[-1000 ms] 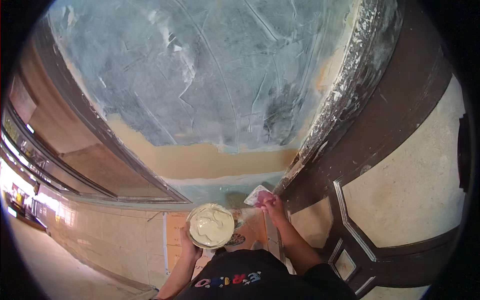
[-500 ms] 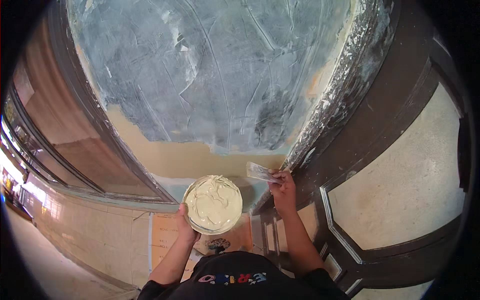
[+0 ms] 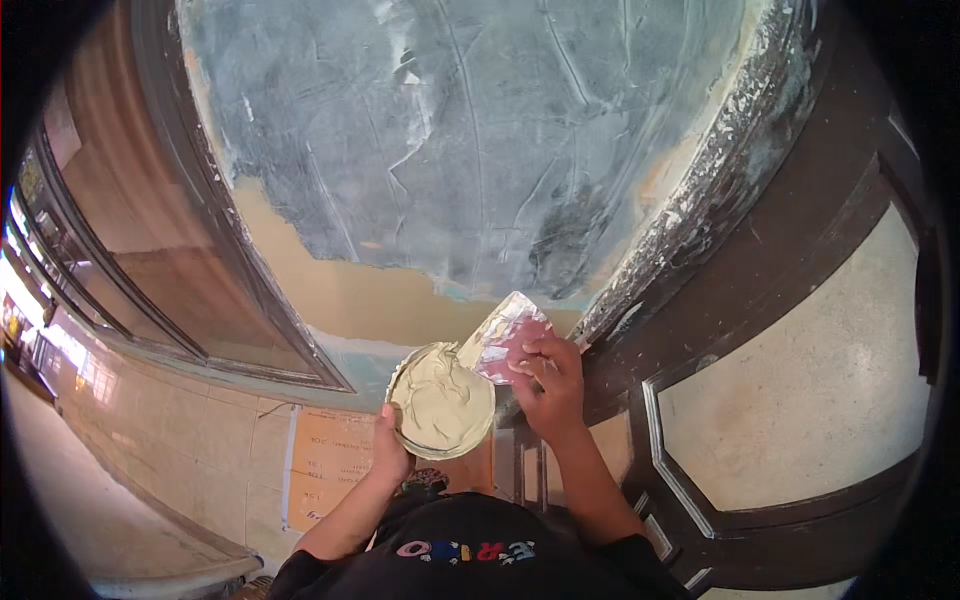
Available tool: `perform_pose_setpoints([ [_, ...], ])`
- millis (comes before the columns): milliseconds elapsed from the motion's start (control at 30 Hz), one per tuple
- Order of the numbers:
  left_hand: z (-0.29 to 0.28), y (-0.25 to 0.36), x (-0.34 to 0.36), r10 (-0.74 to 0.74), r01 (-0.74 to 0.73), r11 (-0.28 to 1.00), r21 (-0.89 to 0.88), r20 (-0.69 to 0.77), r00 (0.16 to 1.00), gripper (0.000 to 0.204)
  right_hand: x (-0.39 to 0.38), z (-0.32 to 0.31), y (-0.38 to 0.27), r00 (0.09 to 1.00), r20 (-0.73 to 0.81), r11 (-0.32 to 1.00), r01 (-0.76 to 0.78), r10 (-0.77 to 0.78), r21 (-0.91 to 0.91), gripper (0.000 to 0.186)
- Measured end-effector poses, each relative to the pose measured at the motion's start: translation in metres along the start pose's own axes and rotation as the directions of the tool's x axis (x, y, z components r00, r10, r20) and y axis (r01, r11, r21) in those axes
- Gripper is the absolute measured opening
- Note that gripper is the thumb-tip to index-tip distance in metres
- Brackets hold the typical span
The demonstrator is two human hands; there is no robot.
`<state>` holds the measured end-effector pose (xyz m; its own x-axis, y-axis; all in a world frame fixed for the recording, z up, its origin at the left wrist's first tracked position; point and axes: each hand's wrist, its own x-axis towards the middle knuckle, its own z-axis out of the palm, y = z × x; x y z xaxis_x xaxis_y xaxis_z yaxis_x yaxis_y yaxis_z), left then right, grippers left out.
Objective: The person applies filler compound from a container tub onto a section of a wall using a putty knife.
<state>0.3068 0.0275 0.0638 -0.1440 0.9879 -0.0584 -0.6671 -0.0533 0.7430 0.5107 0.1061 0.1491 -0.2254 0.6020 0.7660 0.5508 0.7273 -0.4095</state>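
My left hand (image 3: pixel 392 452) grips the side of a round tub (image 3: pixel 438 457), its thumb against the rim. Pale cream putty (image 3: pixel 445 405) fills the tub, with swirled ridges on top. My right hand (image 3: pixel 556 388) is closed on a flat, reddish putty spreader (image 3: pixel 512 345). Cream putty smears cover part of the spreader's face. Its lower left edge is at the tub's upper right rim; whether it touches the putty there I cannot tell. Beyond both hands stands a wall (image 3: pixel 470 170) with a grey, streaked coat and a tan strip (image 3: pixel 350 290) along its lower part.
A dark frame with glass (image 3: pixel 130 230) borders the wall on the left. On the right are a paint-flecked edge (image 3: pixel 700 190) and a dark panelled door (image 3: pixel 690 330) with pale insets. An orange sheet (image 3: pixel 325 470) lies on the tiled floor (image 3: pixel 215 455) below.
The spreader has come left to the tub's rim and turned, now showing its smeared reddish face. The tub has shifted slightly right and up. The view has moved a little too.
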Motion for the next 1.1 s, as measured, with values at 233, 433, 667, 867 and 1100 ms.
perform_pose_setpoints([
  [233,-0.012,-0.004,0.004,0.021,-0.014,0.986,0.169,-0.036,0.999,0.061,-0.004,0.032,-0.021,0.997,-0.016,0.975,0.07,-0.075,-0.211,0.02],
  [433,-0.03,-0.006,0.008,0.037,-0.03,0.976,0.216,-0.027,0.999,0.052,-0.004,0.06,-0.035,0.99,-0.035,0.967,0.123,-0.134,-0.224,0.019],
  [667,-0.035,0.025,0.019,-0.123,0.122,0.975,0.188,-0.01,0.992,0.052,-0.006,0.078,-0.041,0.991,-0.062,0.992,0.121,-0.119,0.043,0.018],
  [867,-0.043,0.043,0.017,-0.19,0.201,0.969,0.147,-0.084,0.978,0.054,-0.002,0.077,-0.031,0.99,-0.016,0.947,-0.126,0.137,0.295,0.02],
  [1100,-0.076,0.053,0.008,-0.211,0.22,0.971,0.097,-0.103,0.972,0.058,-0.084,0.113,0.041,0.506,0.203,0.192,-0.623,0.838,0.759,0.021],
])
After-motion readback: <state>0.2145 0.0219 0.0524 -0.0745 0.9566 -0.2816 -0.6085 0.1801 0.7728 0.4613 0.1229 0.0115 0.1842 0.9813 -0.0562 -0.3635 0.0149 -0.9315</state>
